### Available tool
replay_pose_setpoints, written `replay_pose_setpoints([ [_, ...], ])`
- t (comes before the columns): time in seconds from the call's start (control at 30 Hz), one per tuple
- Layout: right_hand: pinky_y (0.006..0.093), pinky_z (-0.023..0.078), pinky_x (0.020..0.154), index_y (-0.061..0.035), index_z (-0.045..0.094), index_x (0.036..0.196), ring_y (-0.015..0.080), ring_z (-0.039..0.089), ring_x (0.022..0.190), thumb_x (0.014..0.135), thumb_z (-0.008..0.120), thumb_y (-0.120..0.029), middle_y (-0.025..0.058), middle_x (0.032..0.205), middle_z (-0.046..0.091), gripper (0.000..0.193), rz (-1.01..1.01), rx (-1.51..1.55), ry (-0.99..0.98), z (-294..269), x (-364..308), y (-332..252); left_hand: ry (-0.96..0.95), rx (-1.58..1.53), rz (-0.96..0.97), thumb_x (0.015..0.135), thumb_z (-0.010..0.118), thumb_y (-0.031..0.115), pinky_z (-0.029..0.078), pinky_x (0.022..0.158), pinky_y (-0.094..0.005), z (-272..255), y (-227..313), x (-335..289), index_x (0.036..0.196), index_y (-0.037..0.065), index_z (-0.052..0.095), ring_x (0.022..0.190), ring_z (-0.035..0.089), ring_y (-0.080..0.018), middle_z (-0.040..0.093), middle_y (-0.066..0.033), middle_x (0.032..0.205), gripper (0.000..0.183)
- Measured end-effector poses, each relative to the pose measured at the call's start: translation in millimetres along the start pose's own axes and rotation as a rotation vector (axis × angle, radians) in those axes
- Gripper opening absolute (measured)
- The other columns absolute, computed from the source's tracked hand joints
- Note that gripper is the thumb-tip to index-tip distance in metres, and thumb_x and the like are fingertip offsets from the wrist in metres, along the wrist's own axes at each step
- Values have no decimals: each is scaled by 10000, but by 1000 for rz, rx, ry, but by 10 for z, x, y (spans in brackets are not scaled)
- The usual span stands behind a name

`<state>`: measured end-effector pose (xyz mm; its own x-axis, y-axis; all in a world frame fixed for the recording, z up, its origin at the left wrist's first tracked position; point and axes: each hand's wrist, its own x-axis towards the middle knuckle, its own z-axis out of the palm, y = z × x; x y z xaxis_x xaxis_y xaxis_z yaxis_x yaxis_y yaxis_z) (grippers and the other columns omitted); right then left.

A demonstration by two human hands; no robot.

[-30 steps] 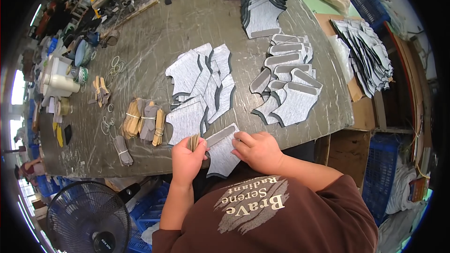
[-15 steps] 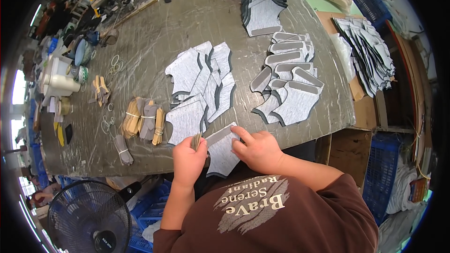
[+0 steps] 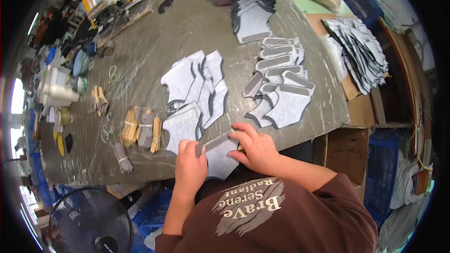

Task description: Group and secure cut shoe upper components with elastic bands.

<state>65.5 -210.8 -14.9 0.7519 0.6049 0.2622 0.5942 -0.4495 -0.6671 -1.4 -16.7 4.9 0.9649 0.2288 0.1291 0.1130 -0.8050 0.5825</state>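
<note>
A light grey, dark-edged fabric piece (image 3: 221, 160) lies in front of me at the table's near edge, a darker grey strip (image 3: 218, 140) along its upper edge. At the strip's left end my left hand (image 3: 191, 163) is closed, thumb and fingers pinching there. My right hand (image 3: 257, 150) pinches the piece's upper right corner, index finger on the strip's end. Something small and yellowish shows under its fingers. Just beyond, several similar pieces without strips (image 3: 187, 84) overlap in a pile. To the right lies a pile of pieces with grey strips (image 3: 290, 100).
Tied bundles of tan and grey strips (image 3: 143, 129) lie left on the table (image 3: 140, 56), with rubber bands (image 3: 112, 75) beyond. Another fabric stack (image 3: 253, 16) stands at the back; more pieces (image 3: 358, 54) lie on cardboard at right. A black fan (image 3: 91, 220) stands lower left.
My left hand has moved slightly right onto the strip's left end; the thin strips that stuck up from its fingers no longer show there. My right hand stays at the corner. The view has shifted slightly.
</note>
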Motion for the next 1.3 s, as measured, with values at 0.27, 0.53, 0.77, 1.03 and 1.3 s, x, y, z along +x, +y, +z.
replay_pose_setpoints([
  [0.27, 266, 494, 688, -26, 663, 929, 136, 625, 735, 812, 635, -30, 105, 786, 669, 120, 521, 493, 261, -687, 118, 205, 67, -183, -75, 794, 630, 28, 454, 847, -340, -139, -226, 255, 912, -37, 565, 969, 578, -302, 579, -171, 1085, 149],
  [0.53, 402, 520, 715, -214, 540, 1237, 341, 619, 914, 707, 746, -332, 182, 1371, 368, 581, 344, -435, 116, -740, -139, 500, 33, -173, -210, 759, 671, 66, 418, 911, -381, -13, -187, 113, 917, -82, 540, 1072, 519, -356, 504, -218, 1200, 254],
  [0.77, 398, 507, 736, -245, 581, 1196, 313, 628, 860, 742, 718, -289, 118, 1404, 359, 476, 167, -381, 69, -961, 185, 824, 43, -876, -357, 859, 537, 36, 449, 646, -303, 70, 125, -74, 1130, -34, 470, 717, 518, -136, 536, -120, 1096, 288],
  [1.03, 347, 491, 623, -38, 665, 870, 281, 612, 693, 768, 675, -82, 125, 785, 629, 112, 239, 357, 77, -541, 166, -43, -408, -1638, -316, 880, 479, -9, 425, 694, -263, 37, 87, -51, 1314, -45, 389, 765, 494, -125, 531, -63, 955, 445],
  [1.3, 279, 437, 578, 9, 661, 831, 117, 544, 627, 819, 659, -86, 81, 689, 620, 96, 344, 675, -207, -309, 356, -278, -208, -573, 106, 852, 558, -23, 464, 793, -278, -70, 229, -4, 1264, -8, 506, 873, 567, -177, 579, -126, 1062, 416],
])
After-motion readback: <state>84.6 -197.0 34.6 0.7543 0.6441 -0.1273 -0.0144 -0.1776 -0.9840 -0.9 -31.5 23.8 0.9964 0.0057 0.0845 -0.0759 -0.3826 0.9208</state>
